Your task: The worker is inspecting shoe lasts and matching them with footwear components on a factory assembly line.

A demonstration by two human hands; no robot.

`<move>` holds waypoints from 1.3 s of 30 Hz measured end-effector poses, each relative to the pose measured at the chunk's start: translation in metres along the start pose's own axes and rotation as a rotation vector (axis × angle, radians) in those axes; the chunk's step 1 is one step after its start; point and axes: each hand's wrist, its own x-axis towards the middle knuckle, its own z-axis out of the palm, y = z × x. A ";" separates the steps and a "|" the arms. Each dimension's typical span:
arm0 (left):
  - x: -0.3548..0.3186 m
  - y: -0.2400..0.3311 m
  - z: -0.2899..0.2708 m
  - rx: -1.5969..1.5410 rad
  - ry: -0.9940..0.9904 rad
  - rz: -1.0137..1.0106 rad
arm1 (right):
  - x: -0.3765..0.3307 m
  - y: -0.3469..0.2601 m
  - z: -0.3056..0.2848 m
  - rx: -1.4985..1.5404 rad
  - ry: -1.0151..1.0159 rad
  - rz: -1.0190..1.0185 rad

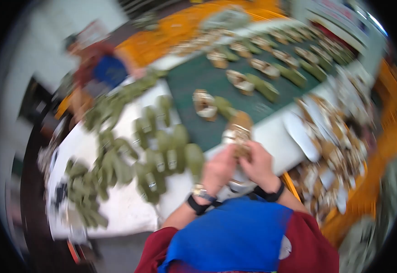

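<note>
Both my hands meet in front of me on a brown sandal with pale straps, its toe pointing away from me. My left hand closes on its near end from the left. From the other side, my right hand grips the same end, fingers curled in. Motion blur hides exactly how the fingertips sit. Just beyond lie another pale-strapped sandal and an olive-green sole, side by side on the dark green belt.
Olive-green soles cover much of the white table at left. Brown and white sandal parts are heaped at right, by an orange crate. Rows of sandals and soles run along the belt. Another person works at the far left.
</note>
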 end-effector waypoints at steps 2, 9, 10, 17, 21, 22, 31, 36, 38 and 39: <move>-0.011 -0.007 0.000 -0.053 0.138 0.060 | 0.000 0.003 0.012 0.170 -0.101 0.063; -0.066 -0.009 -0.025 -0.019 0.166 -0.365 | -0.005 -0.023 0.047 0.200 -0.459 -0.341; -0.077 -0.010 -0.033 0.024 0.220 -0.406 | -0.005 -0.039 0.052 0.218 -0.588 -0.290; -0.125 0.002 -0.082 0.345 0.539 -0.543 | -0.016 -0.078 0.114 0.559 -0.930 -0.483; -0.145 0.008 -0.101 0.490 0.643 -0.591 | -0.030 -0.093 0.144 0.685 -1.088 -0.533; -0.151 0.009 -0.105 0.502 0.663 -0.619 | -0.031 -0.101 0.148 0.690 -1.123 -0.546; -0.234 0.009 -0.140 0.623 0.696 -0.584 | -0.046 -0.142 0.157 0.814 -1.616 -0.557; -0.227 0.012 -0.135 0.522 0.709 -0.712 | -0.066 -0.152 0.180 0.641 -1.421 -0.713; -0.228 0.011 -0.142 0.650 0.776 -0.706 | -0.080 -0.172 0.182 0.649 -1.332 -0.816; -0.233 0.001 -0.146 0.730 0.833 -0.678 | -0.087 -0.179 0.184 0.641 -1.249 -0.917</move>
